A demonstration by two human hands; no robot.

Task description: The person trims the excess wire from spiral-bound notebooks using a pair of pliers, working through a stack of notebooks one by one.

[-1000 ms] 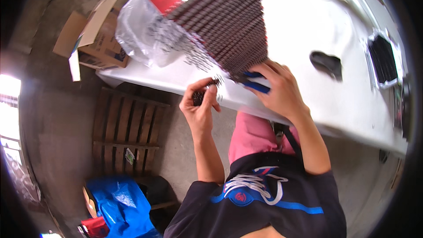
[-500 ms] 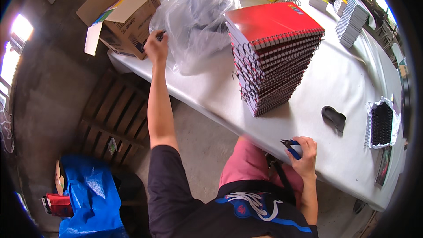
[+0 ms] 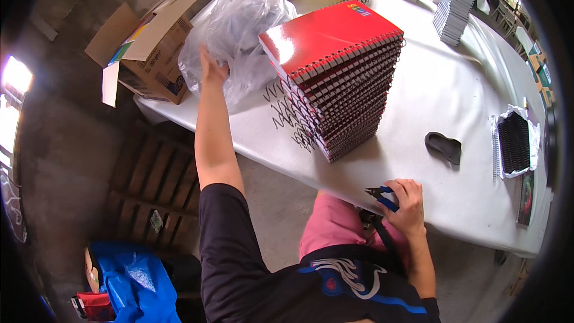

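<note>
Blue-handled nippers in curled right hand; left hand at crinkled translucent bag, openness and hold unclear.

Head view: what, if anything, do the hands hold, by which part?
The right hand holds blue-handled cutters by their handles. The left hand is at the plastic bag; whether it grips anything cannot be told.

Midway along the near edge of our table stands the notebook stack. Left of it lies our plastic bag, our left hand at its near left side; the carton stands beyond, by the left corner. Our right hand holds pliers at the near edge. Toward the right edge sits an open packet, a single notebook on its near side.
</note>
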